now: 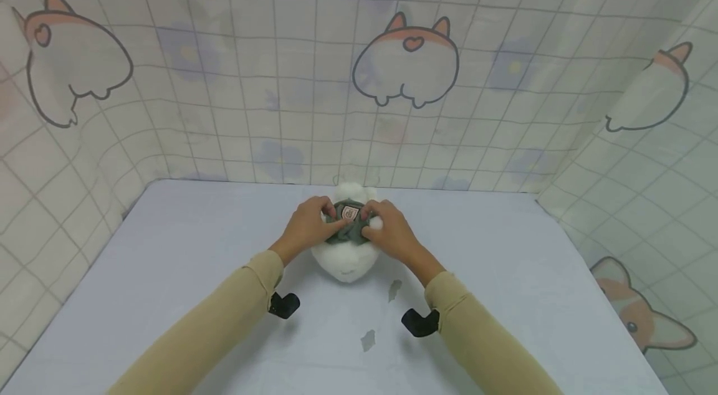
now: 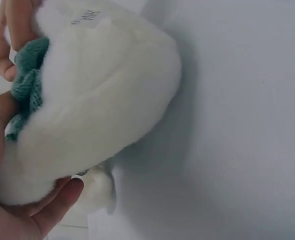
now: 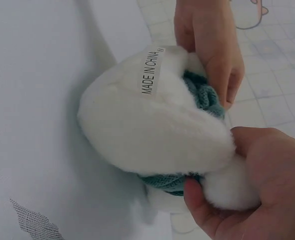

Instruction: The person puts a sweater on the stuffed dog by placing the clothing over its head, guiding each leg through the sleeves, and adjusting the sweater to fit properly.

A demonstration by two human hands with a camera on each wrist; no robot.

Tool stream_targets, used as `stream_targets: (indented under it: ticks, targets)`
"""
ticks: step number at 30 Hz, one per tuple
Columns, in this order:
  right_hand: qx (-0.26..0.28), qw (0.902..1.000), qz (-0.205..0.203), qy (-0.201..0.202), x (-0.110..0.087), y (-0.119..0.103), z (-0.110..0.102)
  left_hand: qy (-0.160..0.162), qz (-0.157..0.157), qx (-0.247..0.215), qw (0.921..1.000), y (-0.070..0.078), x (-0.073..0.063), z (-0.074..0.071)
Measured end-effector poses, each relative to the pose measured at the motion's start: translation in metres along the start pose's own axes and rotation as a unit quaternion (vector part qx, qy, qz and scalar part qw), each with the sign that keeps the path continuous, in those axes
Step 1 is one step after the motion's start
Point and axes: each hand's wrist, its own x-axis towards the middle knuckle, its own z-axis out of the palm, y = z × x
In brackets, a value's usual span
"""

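Note:
A white plush toy lies on the table, its rounded bottom toward me. It wears a green knitted sweater with a light patch bearing a dark emblem. My left hand grips the toy and sweater from the left, thumb across the knit. From the right my right hand pinches the sweater's other side, fingers around a fluffy limb. A printed "MADE IN CHINA" label shows on the white plush in the right wrist view. The toy's far end is partly hidden behind the hands.
The toy stands near the back of a white table. Two grey patches mark the surface between the forearms. Behind and beside the table hangs a checked curtain with cartoon dogs. Black wrist mounts stick out under both sleeves.

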Motion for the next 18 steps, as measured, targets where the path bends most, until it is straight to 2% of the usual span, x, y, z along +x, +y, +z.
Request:
stream_targets:
  ticks: [6, 9, 14, 18]
  targets:
    - [0.015, 0.9994, 0.03, -0.009, -0.002, -0.006, -0.001, -0.027, 0.01, 0.027, 0.9992, 0.001, -0.003, -0.002]
    - [0.018, 0.9993, 0.032, -0.007, -0.003, -0.007, 0.0, -0.03, 0.022, 0.044, 0.9984, 0.0, -0.004, -0.004]
    - [0.042, 0.9991, 0.008, 0.002, -0.005, -0.013, 0.002, 0.008, 0.066, 0.046, 0.9967, -0.001, -0.006, -0.012]
    - [0.07, 0.9974, -0.013, -0.008, -0.006, -0.016, 0.003, 0.023, 0.13, 0.02, 0.991, -0.003, -0.008, -0.017]
